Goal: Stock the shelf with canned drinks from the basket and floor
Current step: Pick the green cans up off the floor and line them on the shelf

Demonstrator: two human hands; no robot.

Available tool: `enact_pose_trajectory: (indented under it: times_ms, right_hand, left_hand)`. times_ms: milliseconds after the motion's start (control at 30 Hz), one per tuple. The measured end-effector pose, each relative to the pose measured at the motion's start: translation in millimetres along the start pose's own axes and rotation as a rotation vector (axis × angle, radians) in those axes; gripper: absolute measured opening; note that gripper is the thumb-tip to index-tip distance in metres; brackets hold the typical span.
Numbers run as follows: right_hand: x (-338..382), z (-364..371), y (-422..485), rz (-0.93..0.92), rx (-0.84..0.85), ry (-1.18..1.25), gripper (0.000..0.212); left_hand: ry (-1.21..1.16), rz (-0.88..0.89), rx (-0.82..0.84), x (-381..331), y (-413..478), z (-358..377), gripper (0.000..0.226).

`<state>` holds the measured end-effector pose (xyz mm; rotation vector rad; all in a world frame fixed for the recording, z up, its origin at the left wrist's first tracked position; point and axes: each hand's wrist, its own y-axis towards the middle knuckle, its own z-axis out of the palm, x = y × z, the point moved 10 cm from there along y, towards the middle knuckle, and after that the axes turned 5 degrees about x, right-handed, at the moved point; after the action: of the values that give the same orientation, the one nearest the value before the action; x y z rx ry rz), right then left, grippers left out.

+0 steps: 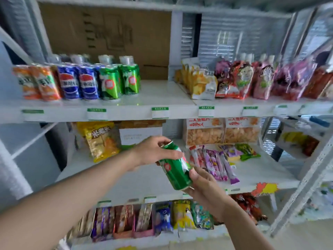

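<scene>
Your left hand (153, 153) grips the tilted green can (175, 171) near its top. Your right hand (204, 185) cups its base, below the drinks shelf (160, 92). The can is probably rigid, smooth and slippery, so hold it mid-wall.

My left grip (155, 153) curls round the top end of a green can (175, 169), and my right grip (203, 184) holds its bottom end. The can is tilted, top toward the upper left, in front of the middle shelf (144, 179). On the upper shelf (162, 94), orange cans (45, 83), blue cans (79, 83) and green cans (119, 80) stand in rows at the left, with snack pouches (252, 82) lined up at the right.
</scene>
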<state>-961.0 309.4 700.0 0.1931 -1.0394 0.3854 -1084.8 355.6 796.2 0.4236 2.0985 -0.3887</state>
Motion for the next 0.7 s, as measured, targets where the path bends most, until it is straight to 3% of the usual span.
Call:
enact_pose_trajectory:
  times_ms: [300,500,700]
  right_hand:
    - [70,176,79,-0.104,0.278,-0.206,0.076]
    - [111,213,126,-0.191,0.171,-0.521,0.049]
    - [156,213,168,-0.3,-0.016,-0.665,0.041]
  left_hand:
    - [0.128,0.113,-0.111,-67,-62,-168,0.047]
    - [0.137,0.194,-0.122,-97,-62,-224,0.044]
    - [0.192,0.302,-0.251,-122,-33,-258,0.047]
